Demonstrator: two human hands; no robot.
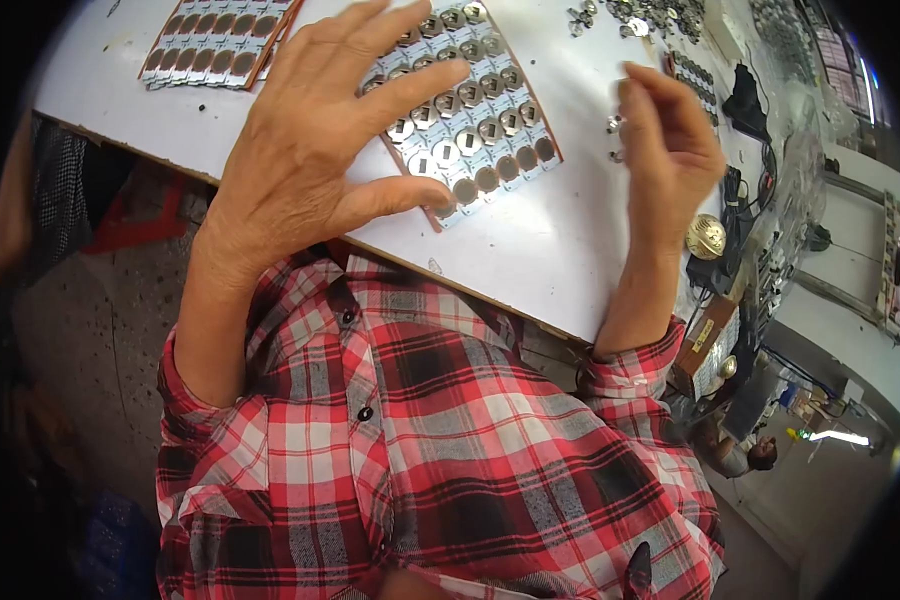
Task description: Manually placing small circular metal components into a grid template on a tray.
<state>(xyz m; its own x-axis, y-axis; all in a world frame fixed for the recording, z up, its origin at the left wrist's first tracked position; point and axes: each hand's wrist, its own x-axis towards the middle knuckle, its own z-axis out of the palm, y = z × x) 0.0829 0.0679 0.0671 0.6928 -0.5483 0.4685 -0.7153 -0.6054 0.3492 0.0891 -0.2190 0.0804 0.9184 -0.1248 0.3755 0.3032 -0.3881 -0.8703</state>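
A panel of small circuit boards (513, 170) lies tilted on the white table. Most of its rows carry shiny round metal parts, while the row nearest me shows bare brown discs. My left hand (315, 130) is open over the panel's left side, fingers spread, the thumb at its near left corner. To the right of the panel, apart from it, my right hand (670, 140) has thumb and forefinger brought together. Whatever is between those fingertips, if anything, is too small and blurred to make out.
A stack of similar panels (210, 45) lies at the far left. Loose metal parts (655, 15) are heaped at the far right. A gold-coloured ball (706, 237) and black cables (738, 200) sit at the table's right side. Another person (740, 455) is in the background, lower right.
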